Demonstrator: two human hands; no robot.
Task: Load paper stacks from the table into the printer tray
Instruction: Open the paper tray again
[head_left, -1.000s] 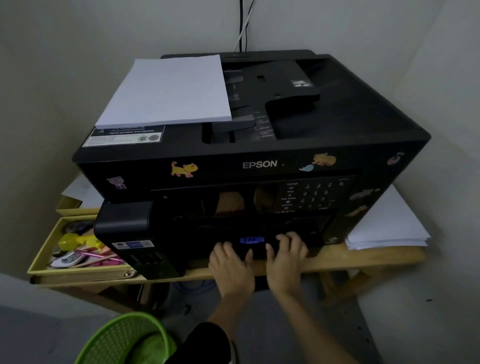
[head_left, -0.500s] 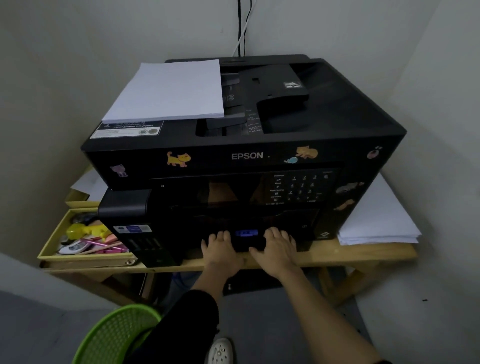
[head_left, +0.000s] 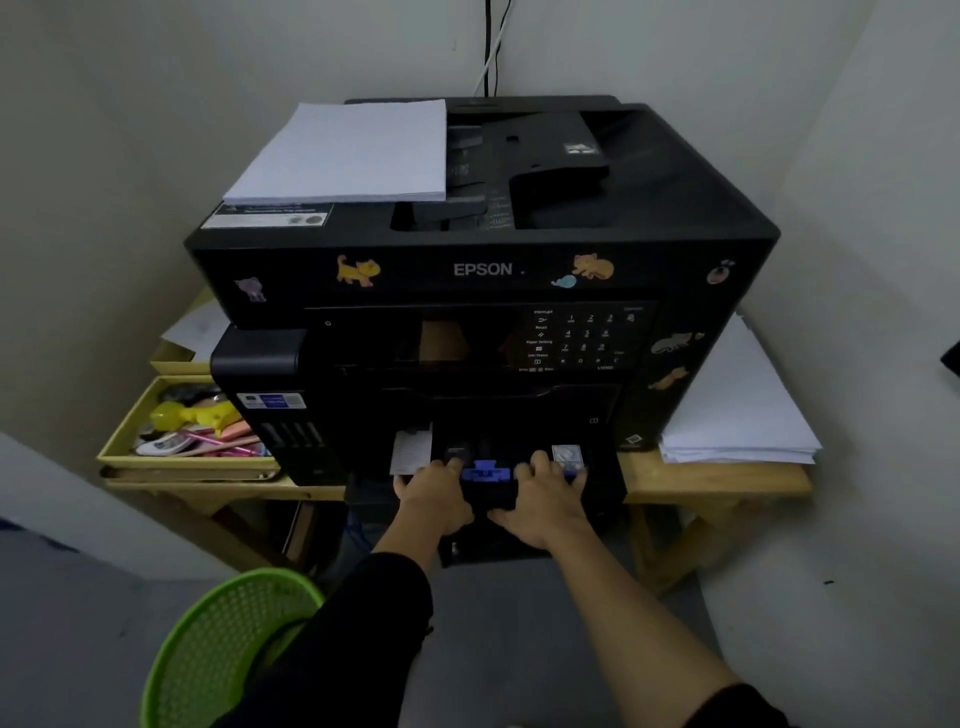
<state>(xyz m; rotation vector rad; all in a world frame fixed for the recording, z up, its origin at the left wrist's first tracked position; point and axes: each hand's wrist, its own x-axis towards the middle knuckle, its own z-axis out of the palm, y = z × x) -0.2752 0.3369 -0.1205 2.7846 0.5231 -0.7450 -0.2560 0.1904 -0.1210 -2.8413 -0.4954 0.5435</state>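
Note:
A black Epson printer stands on a wooden table. Its paper tray juts out a little at the bottom front, with a blue guide showing inside. My left hand and my right hand both grip the tray's front edge, one on each side of the blue guide. One white paper stack lies on the printer's top left. Another paper stack lies on the table to the printer's right.
A yellow tray of pens and small items sits on the table at the left. A green plastic basket stands on the floor at the lower left. Walls close in on both sides and behind.
Both hands have pulled back toward me with the tray, which now sticks out and shows its blue guide. My view has drawn back from the printer.

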